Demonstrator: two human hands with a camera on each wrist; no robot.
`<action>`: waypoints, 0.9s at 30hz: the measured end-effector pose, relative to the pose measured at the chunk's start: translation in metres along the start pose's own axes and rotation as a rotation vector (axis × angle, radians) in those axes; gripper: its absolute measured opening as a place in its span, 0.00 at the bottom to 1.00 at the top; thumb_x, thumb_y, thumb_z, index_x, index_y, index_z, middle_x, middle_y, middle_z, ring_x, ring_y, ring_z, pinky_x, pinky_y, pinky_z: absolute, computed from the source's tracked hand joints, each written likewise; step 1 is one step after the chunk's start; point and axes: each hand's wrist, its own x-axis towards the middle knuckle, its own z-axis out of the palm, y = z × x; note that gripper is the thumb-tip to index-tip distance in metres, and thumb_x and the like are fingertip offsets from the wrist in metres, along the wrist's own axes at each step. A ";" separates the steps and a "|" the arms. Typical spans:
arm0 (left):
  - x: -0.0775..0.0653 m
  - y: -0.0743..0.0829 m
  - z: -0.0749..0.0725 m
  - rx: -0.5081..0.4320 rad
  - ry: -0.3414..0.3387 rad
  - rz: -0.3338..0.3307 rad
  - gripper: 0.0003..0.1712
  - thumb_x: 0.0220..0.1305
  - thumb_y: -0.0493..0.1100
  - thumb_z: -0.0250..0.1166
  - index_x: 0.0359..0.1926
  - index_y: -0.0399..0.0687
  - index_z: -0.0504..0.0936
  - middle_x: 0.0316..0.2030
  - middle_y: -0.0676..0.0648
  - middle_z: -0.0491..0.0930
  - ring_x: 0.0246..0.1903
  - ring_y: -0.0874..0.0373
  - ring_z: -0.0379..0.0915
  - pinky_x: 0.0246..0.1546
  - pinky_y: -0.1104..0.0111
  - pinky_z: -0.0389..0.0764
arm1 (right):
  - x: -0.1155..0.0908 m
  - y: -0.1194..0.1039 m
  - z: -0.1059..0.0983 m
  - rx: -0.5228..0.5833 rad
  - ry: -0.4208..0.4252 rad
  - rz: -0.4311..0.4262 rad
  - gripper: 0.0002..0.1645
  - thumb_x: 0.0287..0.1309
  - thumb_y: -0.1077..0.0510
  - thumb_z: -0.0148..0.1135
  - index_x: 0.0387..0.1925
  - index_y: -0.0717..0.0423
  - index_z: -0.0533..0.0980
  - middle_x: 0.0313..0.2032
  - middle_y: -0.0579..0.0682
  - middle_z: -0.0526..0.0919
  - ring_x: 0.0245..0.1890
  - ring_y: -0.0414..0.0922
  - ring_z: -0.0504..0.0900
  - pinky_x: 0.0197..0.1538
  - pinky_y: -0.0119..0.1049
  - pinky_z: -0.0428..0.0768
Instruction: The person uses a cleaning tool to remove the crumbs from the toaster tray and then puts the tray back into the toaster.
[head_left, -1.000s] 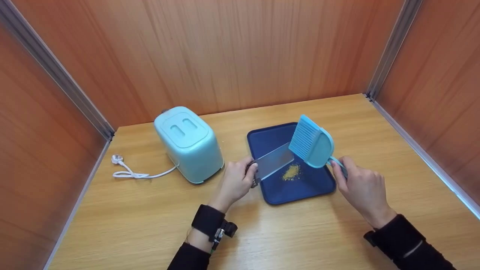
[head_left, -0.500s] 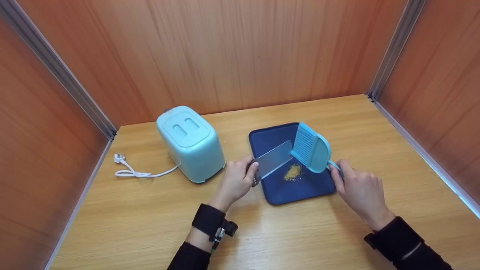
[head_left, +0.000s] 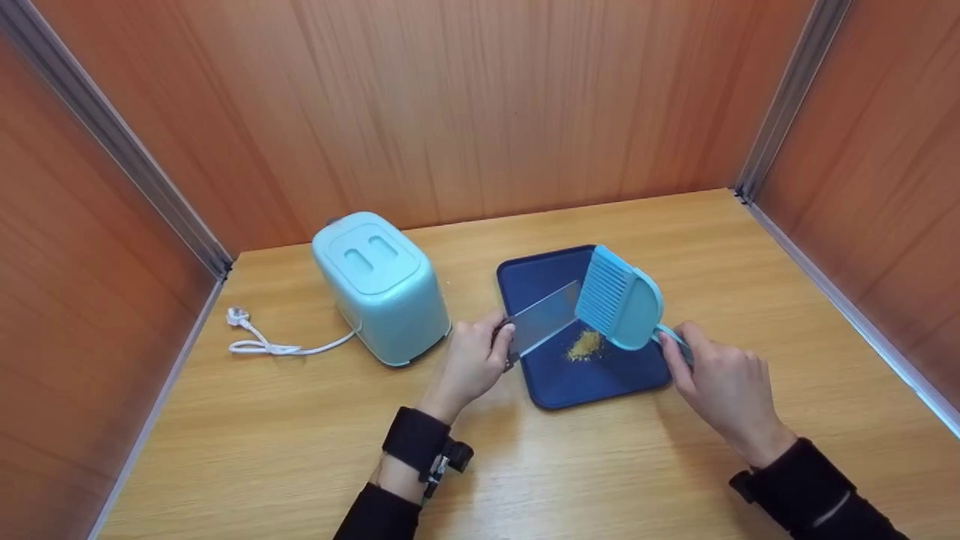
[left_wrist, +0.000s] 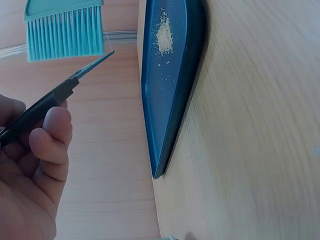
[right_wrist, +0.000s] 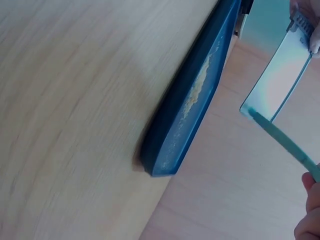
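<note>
In the head view, my left hand (head_left: 472, 356) pinches the dark end of a thin metal crumb tray (head_left: 544, 322), which slants over a dark blue serving tray (head_left: 592, 388). My right hand (head_left: 727, 386) grips the handle of a light blue hand brush (head_left: 636, 311). Its bristles are right at the crumb tray's far end. Yellowish crumbs (head_left: 585, 345) lie in a small pile on the serving tray below. The left wrist view has the brush (left_wrist: 65, 32) beyond the crumb tray's tip. Seen from the right wrist, the crumb tray (right_wrist: 277, 75) is raised above the serving tray.
A light blue toaster (head_left: 390, 300) stands left of the serving tray. Its white cord (head_left: 281, 349) lies looped on the wooden table (head_left: 300, 442), ending in a plug (head_left: 238, 316). Wood-grain panels (head_left: 480, 112) enclose the back and sides.
The brush has come down, then shifted slightly left across the crumb tray's far end, the right hand moving with it. The left hand and crumb tray have hardly moved.
</note>
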 end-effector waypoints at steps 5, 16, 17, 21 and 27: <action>0.001 0.001 -0.001 -0.056 -0.026 -0.027 0.11 0.80 0.37 0.58 0.35 0.44 0.80 0.23 0.51 0.80 0.21 0.65 0.72 0.24 0.73 0.74 | 0.000 -0.005 0.001 0.019 -0.033 -0.011 0.06 0.69 0.59 0.71 0.38 0.57 0.81 0.14 0.35 0.62 0.12 0.28 0.51 0.19 0.26 0.52; 0.001 0.000 -0.001 -0.086 -0.031 -0.012 0.12 0.80 0.38 0.57 0.37 0.41 0.82 0.23 0.49 0.81 0.22 0.65 0.73 0.25 0.74 0.75 | -0.004 0.017 0.004 -0.072 -0.023 0.041 0.09 0.68 0.60 0.72 0.37 0.62 0.80 0.13 0.39 0.60 0.12 0.33 0.50 0.18 0.29 0.50; 0.001 0.000 -0.001 -0.084 -0.029 -0.012 0.12 0.80 0.38 0.57 0.37 0.41 0.82 0.23 0.48 0.81 0.22 0.65 0.73 0.25 0.73 0.75 | -0.004 0.017 0.004 -0.065 -0.022 0.046 0.09 0.68 0.60 0.72 0.37 0.62 0.80 0.13 0.39 0.60 0.12 0.33 0.51 0.18 0.29 0.51; 0.001 0.000 -0.001 -0.077 -0.028 -0.018 0.13 0.80 0.38 0.58 0.34 0.42 0.81 0.22 0.49 0.81 0.21 0.65 0.72 0.24 0.73 0.74 | -0.001 0.012 0.000 -0.013 0.006 0.034 0.08 0.67 0.60 0.72 0.38 0.61 0.80 0.13 0.38 0.61 0.12 0.32 0.51 0.19 0.28 0.52; 0.002 0.000 -0.001 -0.064 -0.032 -0.027 0.14 0.80 0.39 0.57 0.32 0.44 0.78 0.20 0.51 0.78 0.20 0.66 0.71 0.25 0.72 0.73 | 0.000 -0.007 -0.003 0.092 0.040 -0.051 0.07 0.65 0.62 0.72 0.37 0.60 0.81 0.15 0.37 0.65 0.13 0.27 0.54 0.19 0.25 0.53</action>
